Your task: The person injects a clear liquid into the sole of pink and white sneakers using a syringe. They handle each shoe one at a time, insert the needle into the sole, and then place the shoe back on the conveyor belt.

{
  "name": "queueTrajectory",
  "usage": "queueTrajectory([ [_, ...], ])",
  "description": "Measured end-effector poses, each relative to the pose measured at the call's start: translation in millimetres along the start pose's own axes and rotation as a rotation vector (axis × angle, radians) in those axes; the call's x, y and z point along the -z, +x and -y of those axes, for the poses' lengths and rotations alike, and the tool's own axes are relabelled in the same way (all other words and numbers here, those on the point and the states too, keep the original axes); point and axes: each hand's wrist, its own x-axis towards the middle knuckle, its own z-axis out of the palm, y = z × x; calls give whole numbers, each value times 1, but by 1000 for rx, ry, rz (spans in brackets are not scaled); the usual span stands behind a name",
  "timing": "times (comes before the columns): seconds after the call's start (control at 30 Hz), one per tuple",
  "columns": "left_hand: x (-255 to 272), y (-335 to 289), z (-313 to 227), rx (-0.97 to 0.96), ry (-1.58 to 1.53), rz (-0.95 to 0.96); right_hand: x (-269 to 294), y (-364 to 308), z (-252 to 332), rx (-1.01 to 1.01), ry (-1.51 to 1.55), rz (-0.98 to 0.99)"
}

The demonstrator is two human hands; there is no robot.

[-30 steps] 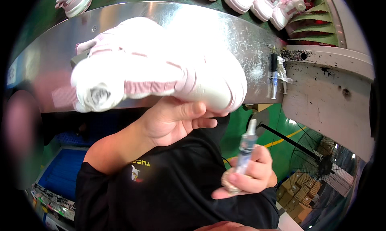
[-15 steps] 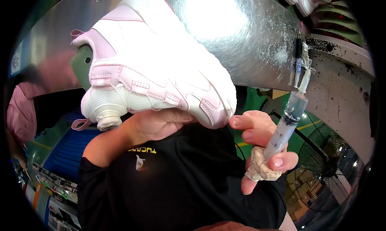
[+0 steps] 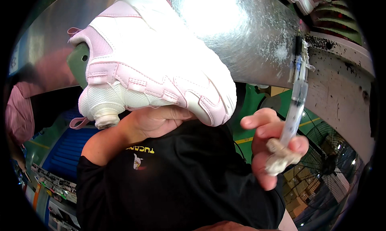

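A white and pink sneaker [image 3: 161, 54] lies on its side in the air, its pale sole turned up and its toe pointing right. Inside its collar sits a grey-green shoe last [image 3: 78, 64] with a round hole. My left hand [image 3: 163, 120] is closed on the sneaker from below, near the toe; part of its fingers is hidden behind the shoe. Right of the toe and apart from it, my right hand [image 3: 267, 138] grips a clear syringe [image 3: 296, 106], nozzle upward. Lumpy off-white wrapping [image 3: 281, 155] covers the syringe's lower end. Its nozzle overlaps the pens in view.
Behind the sneaker stretches a shiny metal worktable [image 3: 257, 54] with white residue. Pens [image 3: 298, 50] stand by its right edge. More sneakers [image 3: 307, 0] are at the top right, above green slats [image 3: 337, 26]. A black floor fan [image 3: 325, 164] stands at the lower right.
My right hand has moved right with the syringe, away from the sneaker's toe, where its fingertips were. The syringe stands more upright. My left hand and the sneaker have shifted slightly left.
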Motion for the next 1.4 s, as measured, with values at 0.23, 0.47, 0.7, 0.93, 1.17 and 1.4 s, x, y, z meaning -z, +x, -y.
queueTrajectory([
  [0.23, -7, 7, -3, 11, 113, 25, -13, -14, -13, -505, 439, -281],
  [0.47, -31, -42, -24, 95, 628, -390, 21, -8, -8, -400, 148, -315],
  [0.7, -33, -79, -78, -338, 356, -478, 62, -7, -70, -436, -257, -340],
  [0.93, -34, 55, -190, -384, 693, -345, 71, 18, -77, -107, -926, -107],
  [1.17, -37, 221, -239, -350, 1134, -474, 67, 22, -77, -109, -987, -111],
  [1.4, -30, 133, -251, -489, 1572, -587, 67, 19, -75, -123, -998, -131],
])
